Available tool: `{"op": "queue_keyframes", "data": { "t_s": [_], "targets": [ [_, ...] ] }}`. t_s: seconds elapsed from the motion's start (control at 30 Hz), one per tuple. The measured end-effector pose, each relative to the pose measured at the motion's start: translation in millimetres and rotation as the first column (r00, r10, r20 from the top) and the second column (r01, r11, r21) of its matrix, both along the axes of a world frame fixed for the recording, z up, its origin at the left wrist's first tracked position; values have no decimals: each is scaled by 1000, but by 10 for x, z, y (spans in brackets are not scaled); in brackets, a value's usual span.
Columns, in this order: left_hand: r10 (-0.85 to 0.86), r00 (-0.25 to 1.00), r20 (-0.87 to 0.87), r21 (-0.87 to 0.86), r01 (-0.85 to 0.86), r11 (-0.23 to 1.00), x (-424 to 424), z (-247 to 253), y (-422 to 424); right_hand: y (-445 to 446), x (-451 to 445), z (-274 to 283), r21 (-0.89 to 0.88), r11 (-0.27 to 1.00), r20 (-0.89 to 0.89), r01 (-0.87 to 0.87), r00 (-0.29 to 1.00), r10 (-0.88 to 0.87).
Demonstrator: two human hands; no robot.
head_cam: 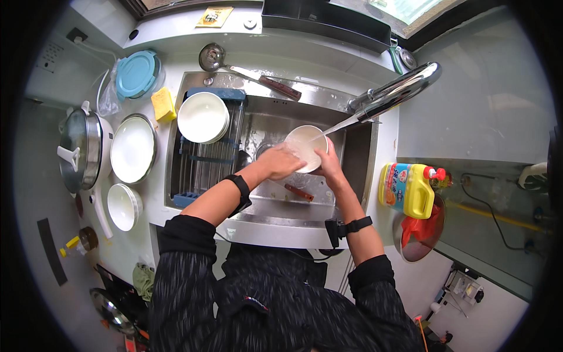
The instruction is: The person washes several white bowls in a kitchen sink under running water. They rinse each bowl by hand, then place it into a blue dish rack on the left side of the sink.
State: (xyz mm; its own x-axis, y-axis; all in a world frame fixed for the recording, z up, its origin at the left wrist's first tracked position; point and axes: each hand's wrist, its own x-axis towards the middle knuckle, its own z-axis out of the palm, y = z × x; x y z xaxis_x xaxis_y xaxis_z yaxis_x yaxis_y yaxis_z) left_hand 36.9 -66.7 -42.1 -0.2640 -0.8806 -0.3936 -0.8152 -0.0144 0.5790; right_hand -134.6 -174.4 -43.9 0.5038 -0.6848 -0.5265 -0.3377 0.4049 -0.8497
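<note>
Water runs from the chrome faucet (398, 92) into a white bowl (305, 136) above the stainless steel sink (281, 110). My right hand (329, 162) grips the bowl's right rim. My left hand (281, 162) lies at the bowl's lower left, its fingers reaching inside and nothing visible held in it. Below the hands, a utensil with a reddish-brown handle (299, 192) lies on the sink floor. A stack of white bowls (203, 118) sits in the blue and metal drying rack (211, 160) at the sink's left.
A ladle (212, 57) lies behind the sink. To the left are a yellow sponge (163, 104), a white dish (133, 149), stacked bowls (124, 207) and a lidded electric pot (85, 149). A yellow detergent jug (407, 189) and a metal strainer (422, 246) are at right.
</note>
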Motion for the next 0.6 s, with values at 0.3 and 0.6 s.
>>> {"op": "queue_keyframes", "data": {
  "t_s": [0.3,0.6],
  "targets": [
    [706,45,-707,388,-809,441,-253,-560,-63,216,163,231,-718,682,-107,-136,991,85],
    [541,627,-560,-451,-779,436,79,148,-361,-53,112,387,-720,656,-128,-225,973,193]
  ]
}}
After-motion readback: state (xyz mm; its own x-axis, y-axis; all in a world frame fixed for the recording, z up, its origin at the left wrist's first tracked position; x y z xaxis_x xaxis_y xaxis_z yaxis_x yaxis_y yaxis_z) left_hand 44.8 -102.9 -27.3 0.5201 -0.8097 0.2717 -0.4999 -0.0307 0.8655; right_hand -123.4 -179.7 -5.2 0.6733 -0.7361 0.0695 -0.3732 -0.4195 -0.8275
